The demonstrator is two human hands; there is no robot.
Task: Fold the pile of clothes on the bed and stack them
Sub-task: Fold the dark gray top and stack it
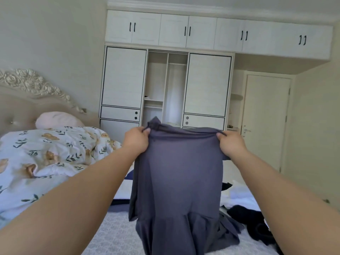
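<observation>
A grey-blue garment [178,181] hangs upright in front of me, held up by its top edge above the bed [114,234]. My left hand [137,139] pinches the top left corner and my right hand [230,144] pinches the top right corner. Its lower part bunches on the mattress. Behind and to the right lie more clothes: a black piece [252,219], a white piece [241,197] and dark fabric [119,201] partly hidden by the held garment.
A floral duvet [47,162] is heaped on the left of the bed, with a pink pillow [58,119] and an ornate headboard [24,100] behind it. A white wardrobe [167,85] stands open across the room, and a closed door [265,124] is at right.
</observation>
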